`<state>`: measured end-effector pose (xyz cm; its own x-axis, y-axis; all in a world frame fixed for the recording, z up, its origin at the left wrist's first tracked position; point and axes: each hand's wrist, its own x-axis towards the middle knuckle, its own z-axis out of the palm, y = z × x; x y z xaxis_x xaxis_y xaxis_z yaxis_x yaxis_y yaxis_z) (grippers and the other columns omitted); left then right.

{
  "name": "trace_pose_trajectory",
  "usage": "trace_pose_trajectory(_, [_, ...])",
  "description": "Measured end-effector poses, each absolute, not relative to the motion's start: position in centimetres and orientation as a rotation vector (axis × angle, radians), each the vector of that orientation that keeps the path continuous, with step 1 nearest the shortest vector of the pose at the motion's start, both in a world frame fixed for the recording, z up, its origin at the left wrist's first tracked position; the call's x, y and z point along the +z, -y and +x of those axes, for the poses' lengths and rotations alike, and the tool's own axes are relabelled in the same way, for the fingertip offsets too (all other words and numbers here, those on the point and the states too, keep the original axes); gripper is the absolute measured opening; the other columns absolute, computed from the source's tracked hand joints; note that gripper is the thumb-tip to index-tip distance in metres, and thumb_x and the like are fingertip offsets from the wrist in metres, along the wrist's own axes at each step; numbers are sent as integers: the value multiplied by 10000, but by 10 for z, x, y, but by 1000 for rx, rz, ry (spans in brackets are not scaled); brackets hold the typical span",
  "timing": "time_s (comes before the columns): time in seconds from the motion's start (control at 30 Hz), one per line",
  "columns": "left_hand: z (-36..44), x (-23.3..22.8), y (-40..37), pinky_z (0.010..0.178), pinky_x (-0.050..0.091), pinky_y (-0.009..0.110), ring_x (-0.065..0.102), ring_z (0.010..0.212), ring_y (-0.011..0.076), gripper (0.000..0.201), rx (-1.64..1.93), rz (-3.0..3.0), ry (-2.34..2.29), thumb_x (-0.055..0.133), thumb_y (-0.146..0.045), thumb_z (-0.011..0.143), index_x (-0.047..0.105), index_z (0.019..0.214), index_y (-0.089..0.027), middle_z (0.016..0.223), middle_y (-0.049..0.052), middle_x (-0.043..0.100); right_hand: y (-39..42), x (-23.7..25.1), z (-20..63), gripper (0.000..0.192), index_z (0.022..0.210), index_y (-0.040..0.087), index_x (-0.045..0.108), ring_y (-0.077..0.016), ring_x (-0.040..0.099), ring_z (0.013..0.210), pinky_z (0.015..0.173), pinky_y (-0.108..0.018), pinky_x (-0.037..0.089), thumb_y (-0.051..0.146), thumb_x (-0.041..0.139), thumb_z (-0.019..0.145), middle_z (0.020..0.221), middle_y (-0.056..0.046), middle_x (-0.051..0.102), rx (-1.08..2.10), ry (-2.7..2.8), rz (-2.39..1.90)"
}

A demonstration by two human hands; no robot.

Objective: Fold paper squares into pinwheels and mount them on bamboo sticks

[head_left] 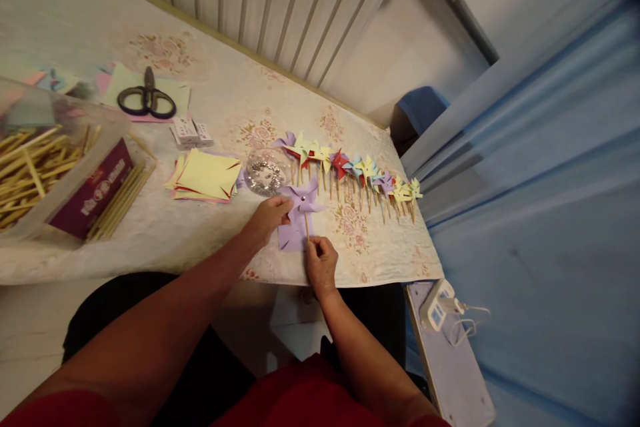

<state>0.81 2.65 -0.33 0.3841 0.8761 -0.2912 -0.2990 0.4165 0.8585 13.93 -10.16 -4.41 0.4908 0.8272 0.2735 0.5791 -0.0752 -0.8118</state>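
Nearest the camera is the person's red garment [305, 400], at the lower edge of view, with both bare forearms reaching past it to the flowered surface [220, 240]; the purple pinwheel [311, 196] is at the front part of that surface, held between the two hands, above a sheet of purple paper [291, 239] which it partly covers.

Left hand [273, 215]: grip drawn nearly together, thumb and fingers pinching the paper at the pinwheel's left side; right hand [323, 262]: grip curled in, with hold of the lower part of the thin stick [307, 227]; the exact placing of its fingertips cannot be told.

Handling, as judged: very light; the vanes soft and springy, liable to crease or tear if squeezed; the stick stiff but slender, likely to bear a firm hold and to snap only under bending; slipping appears a minor risk; the weak point is probably the centre, where a small bright pin [303, 199] shows.

Recommended holds: stick low down, firmly; paper close to the pin, lightly, clear of the curled tips.

Adjacent: a clear container of metal pins [266, 177] just beyond the left hand; a row of finished pinwheels [367, 169] to the right.
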Motion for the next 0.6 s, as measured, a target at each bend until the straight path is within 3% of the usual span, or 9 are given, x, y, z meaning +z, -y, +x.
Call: trace_pose_trajectory(0.6, [12,2,-22,627,495,263,574,556,106,281,762,692,-780,809,-335,640,629,741,-145,658,4,631,102,-40,137,196,762,180,671,-148,533,690,691,-271,424,329,578,850,724,-6,613,331,1167,-1762])
